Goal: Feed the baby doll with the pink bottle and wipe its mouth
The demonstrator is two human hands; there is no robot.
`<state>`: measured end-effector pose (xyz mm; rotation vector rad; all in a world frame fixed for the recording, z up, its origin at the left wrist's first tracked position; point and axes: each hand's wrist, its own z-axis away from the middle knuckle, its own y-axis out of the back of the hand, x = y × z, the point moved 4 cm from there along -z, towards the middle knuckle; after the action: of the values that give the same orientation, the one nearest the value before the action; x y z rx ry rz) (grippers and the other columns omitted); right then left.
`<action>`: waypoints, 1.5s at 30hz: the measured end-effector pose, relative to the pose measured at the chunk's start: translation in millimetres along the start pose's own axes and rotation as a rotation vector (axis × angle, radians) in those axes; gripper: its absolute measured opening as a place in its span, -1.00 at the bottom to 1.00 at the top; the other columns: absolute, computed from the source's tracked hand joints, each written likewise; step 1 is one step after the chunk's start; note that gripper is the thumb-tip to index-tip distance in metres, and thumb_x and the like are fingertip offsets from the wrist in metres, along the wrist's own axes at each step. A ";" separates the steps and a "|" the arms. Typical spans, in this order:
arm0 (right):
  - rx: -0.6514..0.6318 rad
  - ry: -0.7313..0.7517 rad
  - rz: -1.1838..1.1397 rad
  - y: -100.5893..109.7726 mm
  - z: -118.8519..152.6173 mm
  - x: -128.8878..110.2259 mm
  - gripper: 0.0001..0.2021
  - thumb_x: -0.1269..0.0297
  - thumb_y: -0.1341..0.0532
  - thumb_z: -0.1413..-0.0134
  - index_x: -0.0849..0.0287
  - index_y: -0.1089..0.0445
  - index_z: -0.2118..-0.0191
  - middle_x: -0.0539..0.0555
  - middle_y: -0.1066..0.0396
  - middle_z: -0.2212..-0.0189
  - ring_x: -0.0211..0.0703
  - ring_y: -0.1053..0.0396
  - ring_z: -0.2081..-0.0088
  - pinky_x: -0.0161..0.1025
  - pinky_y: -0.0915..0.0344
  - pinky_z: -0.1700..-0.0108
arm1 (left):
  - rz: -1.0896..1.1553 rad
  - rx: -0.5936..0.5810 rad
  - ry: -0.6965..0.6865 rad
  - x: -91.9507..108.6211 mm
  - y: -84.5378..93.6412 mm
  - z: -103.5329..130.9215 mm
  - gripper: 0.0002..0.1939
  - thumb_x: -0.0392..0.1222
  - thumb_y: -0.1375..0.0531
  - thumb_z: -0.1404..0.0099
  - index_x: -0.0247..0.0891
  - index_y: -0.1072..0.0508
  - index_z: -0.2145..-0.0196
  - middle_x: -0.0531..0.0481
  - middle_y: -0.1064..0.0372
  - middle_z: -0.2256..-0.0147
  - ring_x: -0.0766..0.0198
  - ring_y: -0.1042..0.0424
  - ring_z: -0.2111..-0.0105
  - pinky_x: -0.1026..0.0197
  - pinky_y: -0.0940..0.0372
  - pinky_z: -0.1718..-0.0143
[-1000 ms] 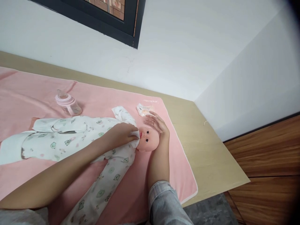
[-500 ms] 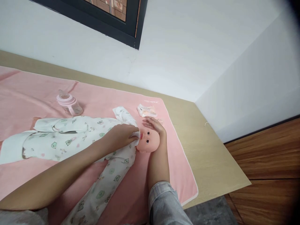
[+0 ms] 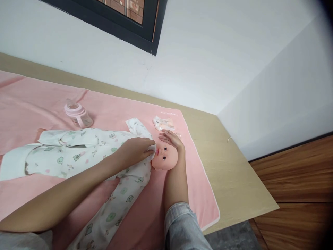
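Note:
A baby doll [image 3: 168,158] in a white printed outfit [image 3: 70,161] lies on its back on a pink blanket [image 3: 199,180], head to the right. My left hand [image 3: 136,150] is closed on a small white cloth [image 3: 152,151] and holds it at the doll's chin, just below the mouth. Beyond the top of the doll's head, my right forearm passes close against it. My right hand [image 3: 170,138] rests beside the head on the far side, fingers stretched out and pointing left, with nothing seen in it.
A pink-lidded baby bottle [image 3: 78,115] stands tilted in view on the blanket at the left. A small clear packet [image 3: 163,123] lies just beyond my right hand. The wooden tabletop [image 3: 223,163] borders the blanket, with a white wall behind.

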<state>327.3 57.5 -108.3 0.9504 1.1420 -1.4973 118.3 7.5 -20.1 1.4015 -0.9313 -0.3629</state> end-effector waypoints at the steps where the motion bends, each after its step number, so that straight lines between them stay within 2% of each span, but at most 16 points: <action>1: 0.003 -0.003 0.001 0.2 -0.5 0.1 -0.77 0.20 -0.30 -0.02 0.14 -0.29 0.24 0.02 -0.46 0.35 -0.18 -0.45 0.18 -0.11 -0.40 -0.02 | -0.004 0.010 0.005 0.1 0.4 -0.1 -0.83 -0.27 -0.02 -0.29 -0.24 -0.20 0.48 -0.01 -0.34 0.44 0.19 -0.30 0.44 0.21 -0.02 0.46; 5: 0.002 -0.001 -0.008 0.3 -0.2 -0.1 -0.77 0.21 -0.31 -0.01 0.13 -0.29 0.24 0.02 -0.47 0.34 -0.18 -0.45 0.18 -0.11 -0.40 -0.03 | -0.005 0.044 0.019 -0.1 0.6 -2.0 -0.84 -0.27 -0.02 -0.30 -0.24 -0.26 0.46 0.00 -0.36 0.42 0.19 -0.31 0.43 0.21 -0.05 0.46; 9: 0.001 0.004 -0.019 -0.1 2.5 -1.1 -0.79 0.24 -0.28 -0.05 0.13 -0.30 0.21 0.03 -0.48 0.31 -0.19 -0.46 0.17 -0.12 -0.39 -0.05 | 0.032 0.065 -0.029 -1.0 -2.2 -4.4 -0.83 -0.29 -0.04 -0.29 -0.25 -0.35 0.45 -0.01 -0.38 0.42 0.19 -0.34 0.41 0.20 -0.11 0.42; 13: 0.001 0.003 -0.019 -0.2 3.5 -2.9 -0.80 0.25 -0.27 -0.06 0.14 -0.29 0.21 0.04 -0.48 0.31 -0.21 -0.46 0.18 -0.13 -0.39 -0.05 | 0.107 0.144 -0.071 -5.1 -3.6 -6.2 -0.78 -0.30 -0.04 -0.29 -0.25 -0.50 0.30 -0.05 -0.44 0.31 0.14 -0.38 0.28 0.18 -0.20 0.32; 16: -0.001 0.005 -0.020 0.0 2.9 -3.9 -0.81 0.26 -0.26 -0.07 0.14 -0.29 0.20 0.03 -0.47 0.30 -0.22 -0.46 0.19 -0.13 -0.39 -0.05 | 0.152 0.154 -0.090 -6.9 -4.9 -8.1 -0.74 -0.29 -0.06 -0.26 -0.21 -0.55 0.25 -0.04 -0.47 0.27 0.13 -0.39 0.23 0.18 -0.23 0.26; 29: 0.017 -0.004 -0.005 0.1 1.4 -3.6 -0.84 0.25 -0.25 -0.12 0.15 -0.31 0.20 0.01 -0.47 0.32 -0.22 -0.44 0.19 -0.13 -0.39 -0.02 | 0.239 0.196 -0.076 -6.8 -3.0 -6.7 -0.68 -0.37 -0.01 -0.23 -0.21 -0.54 0.25 0.00 -0.45 0.25 0.25 -0.41 0.34 0.26 -0.20 0.35; 32: 0.018 -0.016 0.002 0.7 -1.7 -0.9 -0.81 0.22 -0.22 -0.19 0.18 -0.35 0.14 0.05 -0.46 0.24 -0.22 -0.43 0.17 -0.13 -0.40 0.00 | 0.307 0.168 -0.101 -1.6 1.1 -2.7 -0.64 -0.40 0.02 -0.18 -0.22 -0.55 0.27 -0.02 -0.45 0.26 0.25 -0.42 0.32 0.25 -0.21 0.32; 37: 0.021 -0.024 0.013 2.8 -5.0 6.1 -0.62 0.13 -0.19 -0.23 0.22 -0.32 -0.07 0.15 -0.36 -0.02 -0.10 -0.40 0.03 -0.03 -0.42 0.02 | 0.380 0.124 -0.127 2.8 -0.8 -0.7 -0.63 -0.40 0.01 -0.17 -0.22 -0.57 0.29 -0.02 -0.45 0.28 0.26 -0.41 0.36 0.25 -0.22 0.33; 45: 0.022 -0.004 -0.001 3.4 -6.7 11.9 -0.61 0.13 -0.19 -0.23 0.22 -0.31 -0.09 0.16 -0.35 -0.04 -0.09 -0.39 0.01 -0.01 -0.41 -0.01 | 0.353 0.131 -0.112 -0.3 -6.7 -3.0 -0.63 -0.46 0.00 -0.19 -0.22 -0.57 0.30 -0.02 -0.43 0.27 0.25 -0.41 0.34 0.25 -0.20 0.31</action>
<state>328.4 60.9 -121.9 0.9614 1.1253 -1.5149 122.3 8.5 -26.2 1.3120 -1.2894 -0.1163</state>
